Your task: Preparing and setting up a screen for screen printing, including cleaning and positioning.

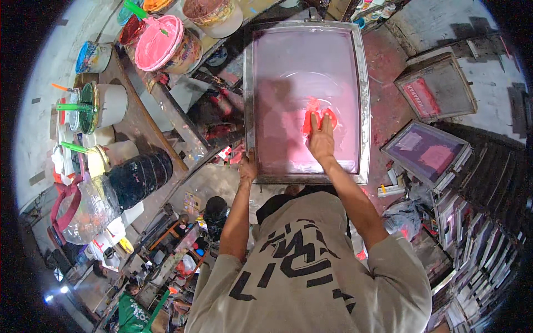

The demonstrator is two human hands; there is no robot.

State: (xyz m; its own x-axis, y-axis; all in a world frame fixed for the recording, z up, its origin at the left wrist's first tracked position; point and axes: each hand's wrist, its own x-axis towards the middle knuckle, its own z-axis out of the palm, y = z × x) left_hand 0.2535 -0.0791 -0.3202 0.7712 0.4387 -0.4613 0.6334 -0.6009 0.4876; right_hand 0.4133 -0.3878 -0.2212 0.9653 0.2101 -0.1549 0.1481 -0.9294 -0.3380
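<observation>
right hand [321,140] is pressing red cloth [308,123] flat-fingered onto a screen [302,55]; left hand [247,168] is gripping its frame [363,100] at seven o'clock.

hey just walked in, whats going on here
A person is pressing a crumpled red cloth onto a pinkish panel with a metal frame, using the outstretched fingers of the right hand. The left hand is at the frame's near left corner; its exact grip is hard to see. Shiny, curved streaks show on the panel around the cloth. Off to the left, an open bucket of pink paint stands among other tubs.
</observation>
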